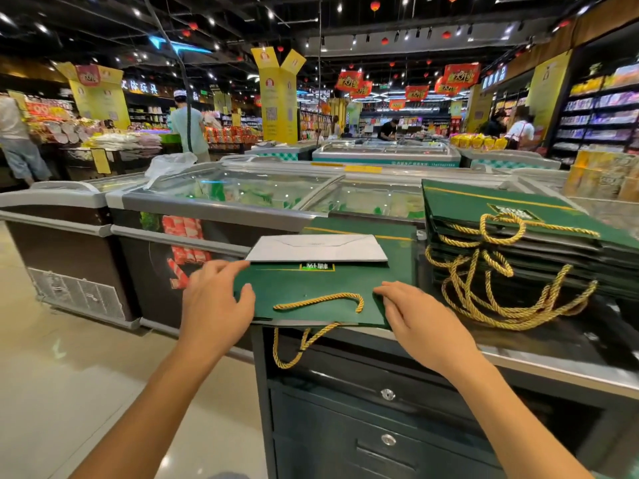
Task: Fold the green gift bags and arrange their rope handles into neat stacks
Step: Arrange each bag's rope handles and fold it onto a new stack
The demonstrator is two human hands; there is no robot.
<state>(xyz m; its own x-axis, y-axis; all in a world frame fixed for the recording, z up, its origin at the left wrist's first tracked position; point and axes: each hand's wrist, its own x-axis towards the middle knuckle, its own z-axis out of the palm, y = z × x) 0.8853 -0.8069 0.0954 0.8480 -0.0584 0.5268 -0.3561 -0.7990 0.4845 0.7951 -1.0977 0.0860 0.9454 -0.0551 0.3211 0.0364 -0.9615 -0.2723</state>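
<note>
A: Can we read the label point(317, 267) on the green bag point(311, 288)?
B: No, too blurred for us. At the right edge of the frame the stack point(460, 205) is cut off.

only one view here: a wide-angle camera worn on the person's head, looking forward and down along both forearms. the left hand point(216, 299) and right hand point(415, 319) at the counter point(553, 371) are near to it, while the freezers point(214, 202) lie further behind.

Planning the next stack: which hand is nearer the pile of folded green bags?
Right. The right hand rests on the right corner of the flat green bag, left of the pile; the left hand is on its left edge.
</note>
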